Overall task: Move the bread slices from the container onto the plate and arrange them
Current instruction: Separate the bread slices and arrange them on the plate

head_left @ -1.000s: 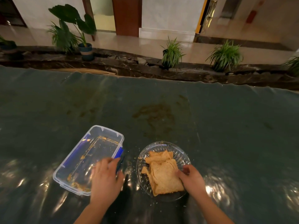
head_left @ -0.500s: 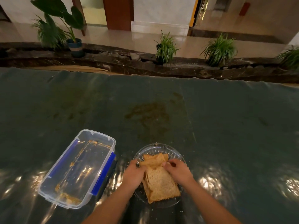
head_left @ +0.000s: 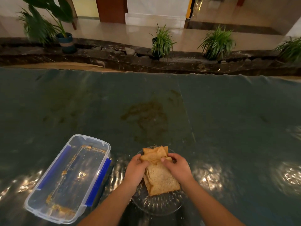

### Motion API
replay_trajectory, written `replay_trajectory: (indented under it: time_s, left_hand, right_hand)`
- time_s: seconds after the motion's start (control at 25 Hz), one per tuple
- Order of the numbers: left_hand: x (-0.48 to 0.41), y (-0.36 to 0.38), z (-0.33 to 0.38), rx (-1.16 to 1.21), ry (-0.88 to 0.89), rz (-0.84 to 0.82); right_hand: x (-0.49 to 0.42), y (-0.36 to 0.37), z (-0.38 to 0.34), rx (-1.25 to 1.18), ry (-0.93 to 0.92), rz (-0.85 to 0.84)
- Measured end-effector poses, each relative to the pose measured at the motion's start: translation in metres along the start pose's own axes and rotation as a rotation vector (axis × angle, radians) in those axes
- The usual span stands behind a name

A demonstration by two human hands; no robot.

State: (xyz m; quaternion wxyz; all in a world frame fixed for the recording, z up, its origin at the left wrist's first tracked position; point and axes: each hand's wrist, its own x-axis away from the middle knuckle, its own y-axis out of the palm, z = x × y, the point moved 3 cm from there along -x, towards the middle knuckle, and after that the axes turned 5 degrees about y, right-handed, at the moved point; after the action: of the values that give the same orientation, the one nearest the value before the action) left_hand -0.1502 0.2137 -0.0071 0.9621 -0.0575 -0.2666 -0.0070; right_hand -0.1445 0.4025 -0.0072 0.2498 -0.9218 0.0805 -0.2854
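Note:
Several brown bread slices (head_left: 160, 180) lie stacked on a clear glass plate (head_left: 157, 205) near the table's front edge. Smaller bread pieces (head_left: 154, 154) sit on the far part of the stack. My left hand (head_left: 136, 171) grips the left side of those pieces, and my right hand (head_left: 178, 167) pinches their right side. To the left stands the clear plastic container (head_left: 68, 178) with blue clips, holding only crumbs.
A dark green cloth (head_left: 228, 128) with a brownish stain (head_left: 146, 115) covers the table. Beyond its far edge runs a dark stone ledge with potted plants (head_left: 161, 41). Bright light spots glare on the cloth on both sides.
My left hand left the container's side and came onto the bread on the plate. My right hand moved from the stack's near edge up to the far pieces.

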Motion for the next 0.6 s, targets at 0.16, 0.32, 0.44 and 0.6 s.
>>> replay_trajectory:
  time_s: [0.16,0.32,0.44,0.6]
  left_hand:
    - [-0.001,0.001,-0.007,-0.016,0.069,-0.006]
    - [0.001,0.002,-0.012,-0.117,0.131,-0.040]
    - [0.002,0.001,-0.015,-0.191,0.167,-0.062]
    - [0.006,0.002,-0.015,-0.251,0.231,-0.057]
  right_hand:
    - [-0.001,0.000,0.003,0.032,-0.014,-0.004]
    - [0.006,-0.002,0.016,0.138,-0.023,-0.018]
    - [0.011,0.000,0.019,0.301,-0.040,-0.043]
    - [0.017,0.001,0.014,0.348,-0.070,0.037]
